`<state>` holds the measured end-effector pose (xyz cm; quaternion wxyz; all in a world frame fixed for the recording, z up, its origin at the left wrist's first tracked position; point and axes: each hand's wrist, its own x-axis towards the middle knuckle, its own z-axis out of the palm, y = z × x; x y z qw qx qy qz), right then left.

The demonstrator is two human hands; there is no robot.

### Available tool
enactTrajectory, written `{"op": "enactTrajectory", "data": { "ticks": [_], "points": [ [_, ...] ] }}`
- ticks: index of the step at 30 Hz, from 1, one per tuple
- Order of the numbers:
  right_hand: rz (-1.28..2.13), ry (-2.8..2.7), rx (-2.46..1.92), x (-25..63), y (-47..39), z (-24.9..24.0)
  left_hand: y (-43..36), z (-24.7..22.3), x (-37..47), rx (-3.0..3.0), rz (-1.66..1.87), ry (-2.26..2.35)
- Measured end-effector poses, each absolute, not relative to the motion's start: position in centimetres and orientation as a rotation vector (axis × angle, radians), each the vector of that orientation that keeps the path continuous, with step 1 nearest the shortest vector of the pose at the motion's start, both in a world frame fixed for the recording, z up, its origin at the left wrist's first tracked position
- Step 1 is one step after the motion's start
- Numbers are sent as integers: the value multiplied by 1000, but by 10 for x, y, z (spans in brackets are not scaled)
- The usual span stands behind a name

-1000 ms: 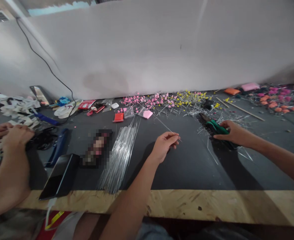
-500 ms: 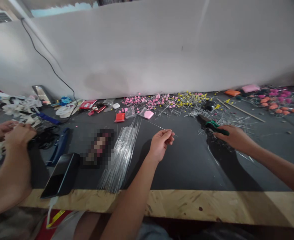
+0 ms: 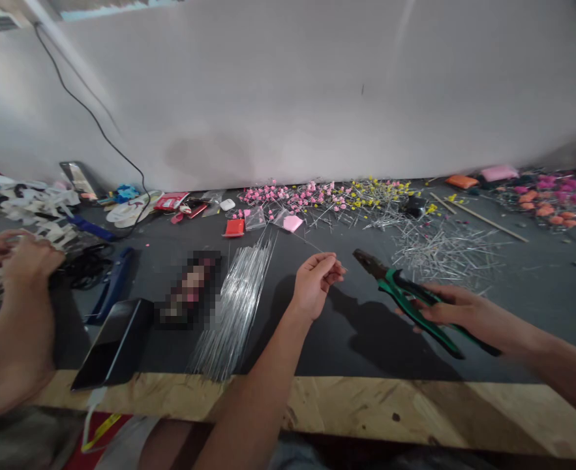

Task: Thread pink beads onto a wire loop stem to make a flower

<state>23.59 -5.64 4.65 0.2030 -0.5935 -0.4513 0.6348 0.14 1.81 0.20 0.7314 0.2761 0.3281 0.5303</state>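
Near the middle of the dark table, my left hand (image 3: 318, 282) pinches a thin metal wire (image 3: 312, 245) that runs off toward the upper left. My right hand (image 3: 456, 310) grips a pair of pliers (image 3: 408, 303) with green and black handles, its jaws pointing at the left hand but apart from it. A bundle of long straight wires (image 3: 236, 300) lies to the left of my left arm. Beyond my right hand spreads a loose pile of short cut wires (image 3: 447, 251).
At the back lie pink-tipped wires (image 3: 312, 196) and yellow-tipped wires (image 3: 376, 192). On the left are a phone (image 3: 109, 349), a blue stapler-like tool (image 3: 114, 284) and another person's hands (image 3: 26, 261) holding white material. A wooden stick (image 3: 490, 220) lies at the right. The bare wooden edge (image 3: 366, 405) runs along the front.
My right hand has swung the pliers from the cut-wire pile leftward and nearer to me, toward my left hand. The left hand stays almost in place with its wire.
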Motion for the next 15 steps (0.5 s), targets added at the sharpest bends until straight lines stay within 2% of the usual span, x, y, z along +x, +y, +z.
{"op": "enactTrajectory", "data": {
  "ticks": [7,15],
  "points": [
    [1700,-1512,-1676,217,-66,69,20,1,1,606,1202,729],
    [1611,-1592,-1756,212,-67,72,19,0,1,617,1214,715]
  ]
}}
